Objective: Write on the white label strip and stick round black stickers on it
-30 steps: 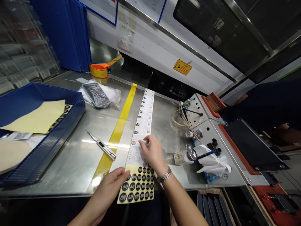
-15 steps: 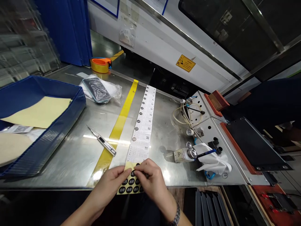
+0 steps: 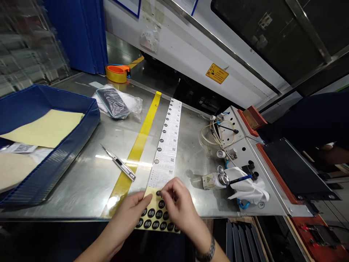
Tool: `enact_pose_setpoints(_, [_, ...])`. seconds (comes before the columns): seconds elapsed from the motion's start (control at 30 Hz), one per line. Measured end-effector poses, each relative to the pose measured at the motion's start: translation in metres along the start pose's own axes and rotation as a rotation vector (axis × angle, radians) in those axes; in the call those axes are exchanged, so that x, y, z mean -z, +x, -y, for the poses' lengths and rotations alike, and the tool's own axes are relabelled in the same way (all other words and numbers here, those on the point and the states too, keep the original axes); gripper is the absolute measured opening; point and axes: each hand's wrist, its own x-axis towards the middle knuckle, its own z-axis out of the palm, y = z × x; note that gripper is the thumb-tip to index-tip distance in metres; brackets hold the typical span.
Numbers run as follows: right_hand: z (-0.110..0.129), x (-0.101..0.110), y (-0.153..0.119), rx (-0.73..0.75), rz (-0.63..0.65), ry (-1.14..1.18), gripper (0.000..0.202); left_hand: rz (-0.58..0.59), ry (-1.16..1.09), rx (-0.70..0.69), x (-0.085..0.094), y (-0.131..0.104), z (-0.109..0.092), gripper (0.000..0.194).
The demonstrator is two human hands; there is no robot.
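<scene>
My left hand [image 3: 131, 213] pinches the left edge of a yellow sheet [image 3: 155, 219] of round black stickers at the table's front edge. My right hand [image 3: 178, 203] has thumb and forefinger pressed together at a black sticker [image 3: 159, 193] near the sheet's top; whether it is off the sheet I cannot tell. Just beyond the sheet runs a long strip of white labels [image 3: 165, 160], many with a round dark sticker at the left side. A utility knife [image 3: 121, 165] lies to the left, across the yellow tape line [image 3: 144, 133].
A blue bin [image 3: 73, 145] with papers stands at the left. Behind it are a plastic-wrapped dark item [image 3: 113, 102] and an orange tape dispenser [image 3: 117, 72]. On the right stand a white bottle [image 3: 214, 181], a white cloth [image 3: 248, 185], tubing and a dark panel [image 3: 294, 171].
My right hand has moved slightly up and right, its fingertips now at a sticker near the sheet's top. More of the sheet shows, extending further right. My left hand still holds its left edge.
</scene>
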Motion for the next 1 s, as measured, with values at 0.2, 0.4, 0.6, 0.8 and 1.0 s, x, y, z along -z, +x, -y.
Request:
enact_pose_setpoints(0.2, [-0.025, -0.01, 0.055, -0.226, 0.126, -0.065, 0.006, 0.016, 0.004, 0.038, -0.002, -0.002, -0.002, 0.041])
enact_pose_setpoints(0.4, [-0.029, -0.025, 0.068, -0.284, 0.158, -0.121, 0.008, 0.026, 0.005, 0.032, -0.001, -0.002, -0.001, 0.038])
enact_pose_setpoints(0.6, [-0.024, -0.025, 0.066, -0.265, 0.15, -0.164, 0.006, 0.025, -0.006, 0.04, -0.001, -0.004, -0.002, 0.038])
enact_pose_setpoints(0.8, [-0.022, -0.031, 0.063, -0.238, 0.092, -0.236, 0.005, 0.042, -0.007, 0.033, -0.001, -0.003, -0.004, 0.038])
enact_pose_setpoints(1.0, [-0.041, -0.03, 0.06, -0.131, -0.188, -0.624, 0.093, 0.027, -0.011, -0.008, -0.002, -0.008, 0.002, 0.045])
